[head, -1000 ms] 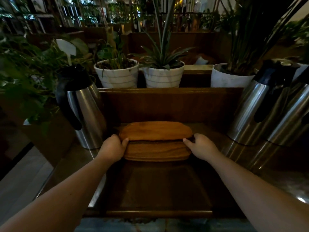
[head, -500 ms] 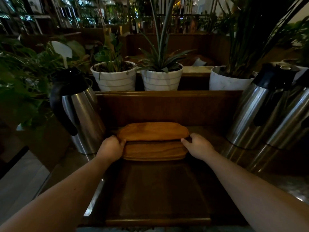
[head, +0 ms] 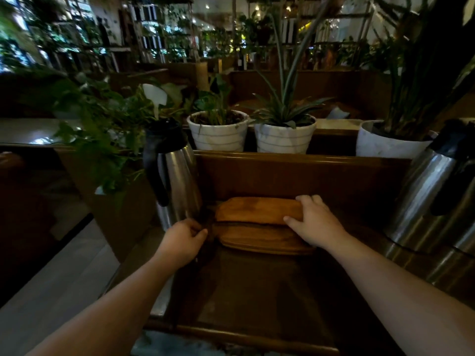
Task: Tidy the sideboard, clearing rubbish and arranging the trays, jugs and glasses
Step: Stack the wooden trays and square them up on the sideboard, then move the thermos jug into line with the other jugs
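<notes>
A stack of oval wooden trays (head: 257, 210) lies at the back of a large dark wooden tray (head: 257, 299) on the sideboard. My right hand (head: 312, 222) grips the right end of the top wooden tray, fingers over its far edge and thumb on the near side. My left hand (head: 183, 240) is curled at the left end of the stack, pinching the lower tray's dark edge. A steel jug with a black handle (head: 174, 176) stands just left of the stack. Two more steel jugs (head: 431, 191) stand at the right.
The sideboard's wooden back panel (head: 295, 176) rises right behind the trays. White plant pots (head: 218, 132) (head: 284, 136) (head: 385, 145) sit on the ledge above it. Leafy plants (head: 97, 129) crowd the left. The floor (head: 51, 278) drops away at the left of the sideboard.
My right hand has shifted up onto the top tray's right end. My left hand has slid down and left to the lower tray's edge. The camera view has tilted up and shifted left.
</notes>
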